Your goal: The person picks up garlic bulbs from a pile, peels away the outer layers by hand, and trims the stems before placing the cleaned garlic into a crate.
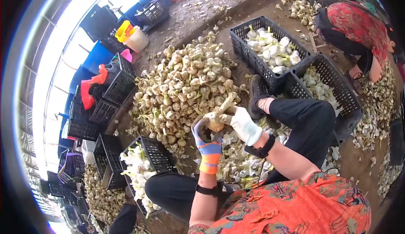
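A garlic bulb (216, 125) with dirt on its skin and a stalk is held between my two hands above the pile's near edge. My left hand (207, 140), in a blue and orange glove with a dark, soiled palm, curls around the bulb from the left. From the right, my right hand (244, 126) in a white glove closes on the bulb and stalk; its fingertips are partly hidden. Just beyond lies a big heap of unpeeled garlic (181, 90). Loose peeled skins (240, 162) cover the ground below my hands.
A black crate (242, 48) of white garlic stands ahead right, beside a crate (352, 107) holding skins. At left, another crate (158, 153) adjoins pale trimmed garlic (139, 170). A person in a red patterned top (354, 27) bends at upper right. Stacked crates (120, 80) line the left.
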A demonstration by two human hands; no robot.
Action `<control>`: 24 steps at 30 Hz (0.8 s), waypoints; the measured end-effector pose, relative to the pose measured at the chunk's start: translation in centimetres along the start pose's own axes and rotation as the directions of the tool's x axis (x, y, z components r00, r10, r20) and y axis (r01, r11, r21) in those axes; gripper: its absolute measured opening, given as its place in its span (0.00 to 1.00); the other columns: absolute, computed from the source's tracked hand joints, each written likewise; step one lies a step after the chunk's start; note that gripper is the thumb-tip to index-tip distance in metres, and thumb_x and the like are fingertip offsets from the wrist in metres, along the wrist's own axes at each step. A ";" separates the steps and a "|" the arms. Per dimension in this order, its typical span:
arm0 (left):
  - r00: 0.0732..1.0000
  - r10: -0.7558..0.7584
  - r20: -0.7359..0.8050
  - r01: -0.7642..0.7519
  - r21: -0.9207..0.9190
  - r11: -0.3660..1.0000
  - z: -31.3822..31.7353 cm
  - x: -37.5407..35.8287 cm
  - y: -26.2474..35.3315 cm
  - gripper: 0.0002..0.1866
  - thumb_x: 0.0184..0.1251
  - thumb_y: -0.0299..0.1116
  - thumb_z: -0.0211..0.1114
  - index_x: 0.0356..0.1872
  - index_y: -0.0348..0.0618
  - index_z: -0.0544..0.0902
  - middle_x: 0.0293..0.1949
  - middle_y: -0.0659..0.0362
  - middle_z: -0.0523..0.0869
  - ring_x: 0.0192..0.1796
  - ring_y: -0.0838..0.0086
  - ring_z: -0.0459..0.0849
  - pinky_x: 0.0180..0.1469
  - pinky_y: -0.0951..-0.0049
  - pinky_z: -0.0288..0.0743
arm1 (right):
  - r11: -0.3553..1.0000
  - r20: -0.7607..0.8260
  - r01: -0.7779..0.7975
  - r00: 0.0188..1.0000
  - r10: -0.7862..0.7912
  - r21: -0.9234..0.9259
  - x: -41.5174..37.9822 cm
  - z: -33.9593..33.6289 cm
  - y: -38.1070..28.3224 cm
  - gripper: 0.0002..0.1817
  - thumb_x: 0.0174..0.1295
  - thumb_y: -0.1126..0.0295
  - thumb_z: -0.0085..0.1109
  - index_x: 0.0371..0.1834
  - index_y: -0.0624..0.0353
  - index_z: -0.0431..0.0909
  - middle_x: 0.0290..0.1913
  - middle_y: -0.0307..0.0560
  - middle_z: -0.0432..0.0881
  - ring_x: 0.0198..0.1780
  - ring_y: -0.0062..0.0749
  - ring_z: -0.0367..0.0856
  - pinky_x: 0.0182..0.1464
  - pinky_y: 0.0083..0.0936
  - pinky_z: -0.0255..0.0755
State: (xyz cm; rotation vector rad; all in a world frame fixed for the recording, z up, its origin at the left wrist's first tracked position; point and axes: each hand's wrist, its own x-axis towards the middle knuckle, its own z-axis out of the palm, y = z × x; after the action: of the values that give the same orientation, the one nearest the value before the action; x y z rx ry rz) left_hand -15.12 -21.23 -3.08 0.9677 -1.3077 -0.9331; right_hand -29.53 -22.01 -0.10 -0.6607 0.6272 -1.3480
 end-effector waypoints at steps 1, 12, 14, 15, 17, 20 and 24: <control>0.999 -0.045 0.000 0.045 -0.036 0.998 -0.3 -0.4 0.4 0.33 0.43 0.18 0.73 0.55 0.41 0.71 0.55 0.57 0.72 0.55 0.70 0.75 0.57 0.70 0.71 | 0.998 0.008 -0.064 0.998 0.064 -0.001 -0.8 0.2 -0.3 0.13 0.60 0.74 0.61 0.48 0.63 0.77 0.43 0.42 0.82 0.43 0.24 0.79 0.48 0.22 0.73; 0.991 -0.026 -0.128 0.011 -0.115 0.993 -3.0 -2.9 1.4 0.40 0.32 0.18 0.79 0.53 0.48 0.69 0.52 0.56 0.74 0.53 0.67 0.74 0.55 0.64 0.74 | 0.991 0.112 0.060 0.993 -0.047 -0.116 -3.5 2.1 2.2 0.10 0.55 0.79 0.55 0.41 0.63 0.80 0.35 0.37 0.82 0.34 0.19 0.75 0.36 0.21 0.70; 0.975 0.202 -0.094 -0.198 0.051 0.979 -3.8 -3.5 0.0 0.37 0.37 0.17 0.76 0.53 0.47 0.69 0.54 0.55 0.74 0.53 0.65 0.75 0.55 0.63 0.74 | 0.999 0.131 -0.041 0.991 0.040 0.004 -2.9 1.4 3.7 0.12 0.54 0.77 0.60 0.43 0.64 0.80 0.38 0.40 0.83 0.36 0.21 0.77 0.40 0.23 0.70; 0.977 0.184 -0.107 -0.188 -0.020 0.982 -4.1 -3.0 -0.5 0.36 0.38 0.16 0.74 0.52 0.46 0.69 0.54 0.55 0.74 0.53 0.64 0.75 0.54 0.62 0.74 | 0.991 0.052 -0.131 0.990 0.129 0.041 -5.0 4.5 -0.8 0.13 0.52 0.77 0.61 0.42 0.64 0.81 0.38 0.42 0.84 0.39 0.23 0.79 0.44 0.25 0.71; 0.978 -0.208 0.010 0.183 -0.516 0.837 -4.3 -1.9 1.6 0.33 0.43 0.22 0.74 0.54 0.46 0.68 0.54 0.55 0.73 0.55 0.63 0.74 0.56 0.63 0.73 | 0.991 -0.012 -0.108 0.994 0.109 0.073 -5.1 2.7 0.8 0.12 0.52 0.79 0.60 0.41 0.62 0.82 0.38 0.41 0.84 0.41 0.25 0.80 0.48 0.26 0.71; 0.994 0.102 0.031 -0.102 0.008 0.995 -5.0 -4.0 2.5 0.29 0.56 0.35 0.68 0.59 0.44 0.67 0.54 0.53 0.74 0.55 0.62 0.75 0.56 0.63 0.74 | 0.735 0.252 0.351 0.936 -0.247 -0.581 -3.3 -0.7 5.2 0.12 0.51 0.82 0.53 0.38 0.60 0.80 0.36 0.41 0.82 0.40 0.31 0.80 0.49 0.26 0.72; 0.929 -0.341 0.147 0.370 -0.445 0.815 -6.9 -3.7 2.4 0.26 0.69 0.41 0.58 0.64 0.43 0.64 0.56 0.51 0.73 0.56 0.60 0.76 0.52 0.61 0.78 | 0.904 0.207 0.225 0.966 -0.157 -0.365 -2.2 -0.6 4.5 0.13 0.50 0.79 0.59 0.41 0.63 0.79 0.38 0.49 0.79 0.38 0.41 0.79 0.45 0.28 0.73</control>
State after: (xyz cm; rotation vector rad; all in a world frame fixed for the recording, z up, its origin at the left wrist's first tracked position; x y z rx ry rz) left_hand -8.41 -16.70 -2.20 0.8140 -0.8904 -1.5009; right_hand -27.24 -19.46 -3.74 -1.1742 0.7074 -1.3397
